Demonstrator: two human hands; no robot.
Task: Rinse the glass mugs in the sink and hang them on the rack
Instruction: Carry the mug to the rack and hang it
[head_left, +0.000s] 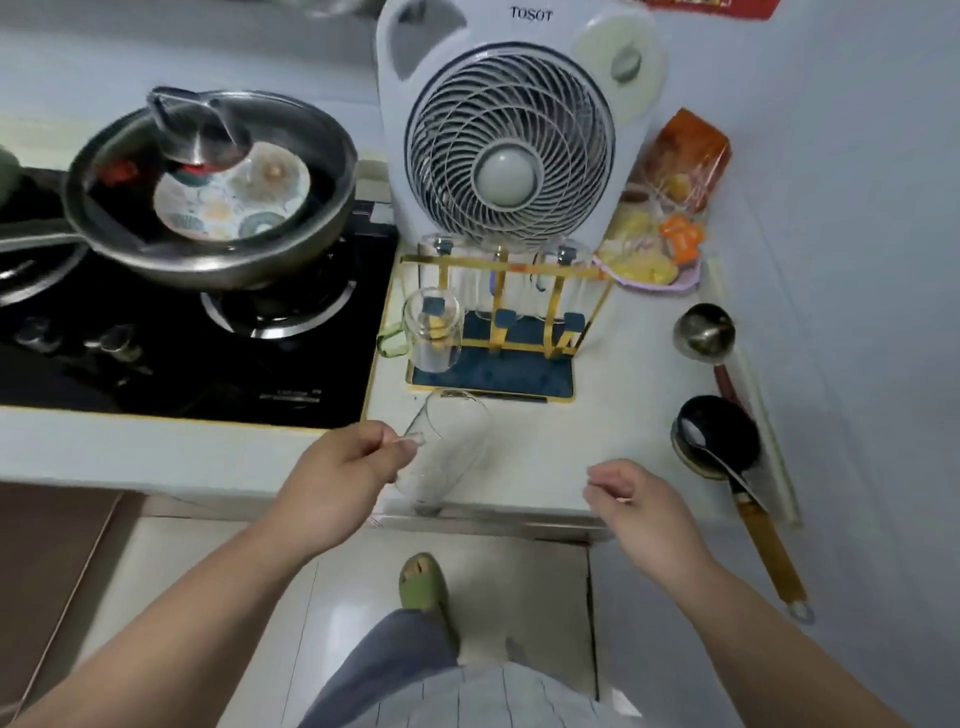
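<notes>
One glass mug (447, 452) is in play right now, held out over the front edge of the counter (613, 415) by its handle. It is tilted: its long axis runs from the base, low at about 7 o'clock, up to the other end at about 1 o'clock, pointing toward the rack (498, 317). The handle sits on the mug's 9 o'clock side, and the left hand (337, 483) is closed on it, fingers (384, 441) pinched round the clear loop. The body of the mug therefore lies at 3 o'clock from that grip, hanging free with nothing under it but the counter edge.

From the mug, the rack stands at 12 o'clock, near but not touching, with its gold prongs rising from a blue base. A second mug (432, 330) is already upended on the front-left prong, and more glass shows blurred at the back. The nearer free prongs look to be toward the centre and right, so I judge the held mug must be swung up and tipped mouth-down past 12 o'clock.

The right hand (639, 504) hovers at the mug's 3 o'clock, well apart, fingers loosely curled and holding nothing. The left hand is plainly the nearer.
</notes>
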